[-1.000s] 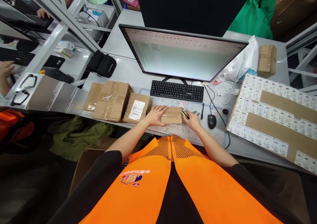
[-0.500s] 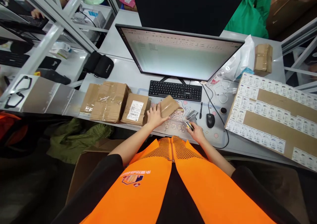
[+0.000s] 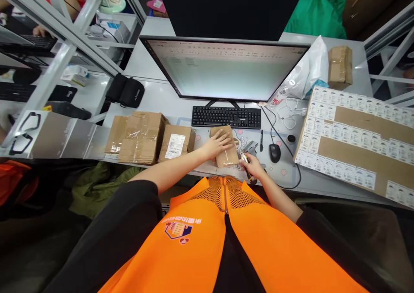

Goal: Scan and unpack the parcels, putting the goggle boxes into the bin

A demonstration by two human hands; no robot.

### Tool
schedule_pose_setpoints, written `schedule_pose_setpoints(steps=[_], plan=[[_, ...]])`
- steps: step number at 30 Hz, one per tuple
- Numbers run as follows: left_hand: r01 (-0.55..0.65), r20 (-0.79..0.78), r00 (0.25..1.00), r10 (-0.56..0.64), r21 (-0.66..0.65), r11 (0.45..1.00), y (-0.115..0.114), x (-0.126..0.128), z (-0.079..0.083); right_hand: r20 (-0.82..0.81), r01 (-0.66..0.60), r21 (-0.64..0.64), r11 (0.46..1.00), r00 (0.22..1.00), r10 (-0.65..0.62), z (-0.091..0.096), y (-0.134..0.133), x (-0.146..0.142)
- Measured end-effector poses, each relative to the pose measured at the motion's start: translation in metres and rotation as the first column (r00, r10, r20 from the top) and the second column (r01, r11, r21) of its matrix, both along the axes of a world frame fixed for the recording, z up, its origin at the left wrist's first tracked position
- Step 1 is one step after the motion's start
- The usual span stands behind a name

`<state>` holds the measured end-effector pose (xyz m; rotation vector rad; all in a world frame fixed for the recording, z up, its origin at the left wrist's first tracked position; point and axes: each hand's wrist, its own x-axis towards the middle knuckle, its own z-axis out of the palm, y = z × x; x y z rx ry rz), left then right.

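A small brown cardboard parcel lies on the patterned desk mat in front of the keyboard, its long side pointing away from me. My left hand rests on top of the parcel with fingers curled over its left edge. My right hand is just right of the parcel, closed round a small yellow and black tool whose tip points at the parcel's right edge.
Three taped brown boxes sit to the left on the grey desk. A monitor stands behind the keyboard. A mouse, a pen and a large label-covered cardboard sheet lie to the right. Another person's hand types at far left.
The parcel was lifted and turned by my left hand, then set down rotated with its long side pointing away. My right hand drew back, then returned to the parcel's right edge.
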<state>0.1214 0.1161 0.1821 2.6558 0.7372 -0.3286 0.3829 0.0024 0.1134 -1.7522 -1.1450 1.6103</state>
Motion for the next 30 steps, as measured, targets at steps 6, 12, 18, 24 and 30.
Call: schedule_pose_setpoints(steps=[6, 12, 18, 24, 30], plan=[[-0.348, -0.203, 0.906, 0.371, 0.141, 0.927, -0.065, 0.024, 0.01, -0.094, 0.179, 0.001, 0.984, 0.98, -0.178, -0.012, -0.005, 0.025], [-0.389, -0.294, 0.873, 0.39, 0.064, 0.919, -0.058, 0.045, 0.017, -0.123, 0.155, -0.07, 0.985, 0.979, -0.163, -0.003, -0.008, 0.016], [-0.128, -0.128, 0.983, 0.128, 0.003, 0.992, 0.013, -0.011, 0.007, -0.111, 0.16, 0.017, 0.987, 0.981, -0.157, 0.0, -0.007, 0.001], [-0.22, 0.06, 0.973, 0.223, -0.06, 0.974, 0.009, -0.054, -0.023, -0.03, 0.149, 0.048, 0.988, 0.989, -0.148, -0.001, -0.016, -0.016], [-0.339, 0.115, 0.934, 0.338, -0.015, 0.941, -0.026, -0.059, -0.034, 0.019, 0.029, 0.049, 0.998, 0.999, -0.03, 0.003, -0.025, -0.016]])
